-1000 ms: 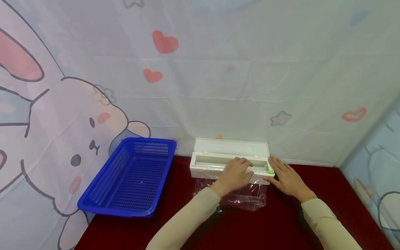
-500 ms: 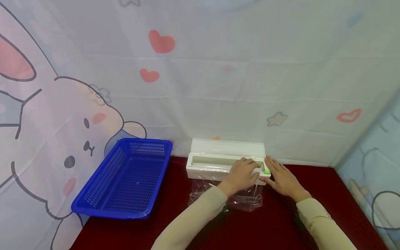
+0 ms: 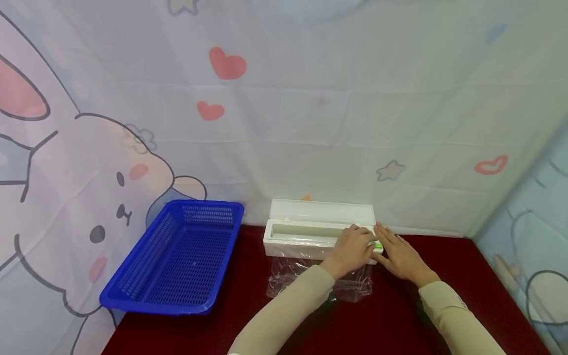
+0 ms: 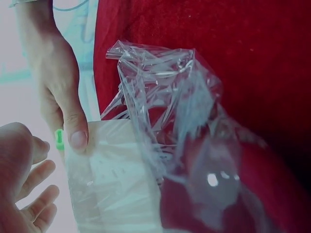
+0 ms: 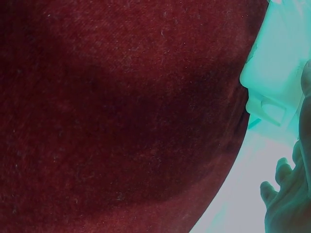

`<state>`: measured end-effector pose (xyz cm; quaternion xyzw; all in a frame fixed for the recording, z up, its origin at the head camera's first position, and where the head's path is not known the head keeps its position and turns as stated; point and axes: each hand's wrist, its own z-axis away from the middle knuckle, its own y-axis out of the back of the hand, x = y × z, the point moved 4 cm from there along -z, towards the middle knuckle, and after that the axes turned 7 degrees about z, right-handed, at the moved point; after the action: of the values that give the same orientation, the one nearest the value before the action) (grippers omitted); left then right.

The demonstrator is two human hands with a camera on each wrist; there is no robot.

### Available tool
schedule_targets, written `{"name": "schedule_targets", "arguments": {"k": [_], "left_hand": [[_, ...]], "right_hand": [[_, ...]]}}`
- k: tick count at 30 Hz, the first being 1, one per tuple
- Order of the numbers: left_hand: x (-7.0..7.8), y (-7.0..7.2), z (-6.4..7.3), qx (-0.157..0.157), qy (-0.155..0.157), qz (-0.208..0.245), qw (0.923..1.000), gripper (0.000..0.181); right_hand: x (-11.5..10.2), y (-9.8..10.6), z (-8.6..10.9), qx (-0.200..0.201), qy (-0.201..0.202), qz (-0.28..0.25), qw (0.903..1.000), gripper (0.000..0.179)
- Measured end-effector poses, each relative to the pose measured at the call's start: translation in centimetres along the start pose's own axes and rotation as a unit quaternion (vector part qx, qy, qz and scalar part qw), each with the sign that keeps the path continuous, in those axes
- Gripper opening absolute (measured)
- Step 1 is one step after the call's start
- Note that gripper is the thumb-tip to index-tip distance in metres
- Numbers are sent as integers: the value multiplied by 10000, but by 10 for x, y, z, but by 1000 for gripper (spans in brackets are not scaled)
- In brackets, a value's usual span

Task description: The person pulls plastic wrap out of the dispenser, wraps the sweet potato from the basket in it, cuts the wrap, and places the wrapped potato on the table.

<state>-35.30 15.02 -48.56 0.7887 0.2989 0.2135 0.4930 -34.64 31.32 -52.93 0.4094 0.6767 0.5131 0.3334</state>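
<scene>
A long white cling film dispenser (image 3: 301, 250) lies across the red cloth with its lid (image 3: 321, 212) raised behind it. Clear film (image 3: 288, 276) hangs crumpled from its front edge onto the cloth. My left hand (image 3: 352, 249) is over the right part of the dispenser, fingers bent loosely and spread, near the green slider (image 3: 378, 246). In the left wrist view, that hand (image 4: 19, 174) shows no object between its fingers. My right hand (image 3: 401, 256) steadies the right end with extended fingers, and its thumb (image 4: 77, 141) presses on the front face.
A blue plastic basket (image 3: 177, 266) with slatted sides stands to the left on the red cloth (image 3: 390, 315). A printed curtain (image 3: 288, 123) hangs just behind the dispenser. A second curtain (image 3: 532, 246) closes the right side.
My left hand has slid right along the dispenser, nearer to the green slider and the right hand. The right hand stays at the end. The head view has shifted slightly.
</scene>
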Motion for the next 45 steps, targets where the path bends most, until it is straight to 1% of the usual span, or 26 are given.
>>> {"name": "schedule_targets", "arguments": {"k": [6,9,13,16,23,27,30,32,35,41,45], "left_hand": [[6,-5,-6,-63,42,-133,9999,27],[9,-8,-8,-46,-11,-193,9998,24],[11,-8,-9,1,-62,-327,9994,22],[9,-8,-9,30,-64,-330,9994,21],[6,-10,-11,64,-155,155,9997,19],[6,-9,-10,141,-196,93,9997,19],[5,-9,-9,196,-148,-20,9997,20],[3,-9,-8,165,-94,-51,9998,20],[1,-9,-6,121,-14,21,9999,19],[0,-7,-8,73,-54,-62,9999,20],[-2,-7,-7,11,3,-71,10000,20]], "right_hand": [[0,2,2,-131,-76,75,9999,79],[-1,4,3,-209,-97,73,9997,78],[-3,5,1,-211,-38,72,9997,77],[-3,6,-1,-165,-5,112,9998,77],[-4,8,-3,-169,36,306,9994,76],[-3,8,-3,-101,60,352,9993,76],[-3,7,-3,-82,43,310,9995,76],[-3,5,-3,-71,41,287,9996,77],[-3,4,-2,-104,8,277,9996,78],[-1,4,-3,-217,-46,327,9992,79],[-2,4,-4,-243,-72,344,9991,80]]}}
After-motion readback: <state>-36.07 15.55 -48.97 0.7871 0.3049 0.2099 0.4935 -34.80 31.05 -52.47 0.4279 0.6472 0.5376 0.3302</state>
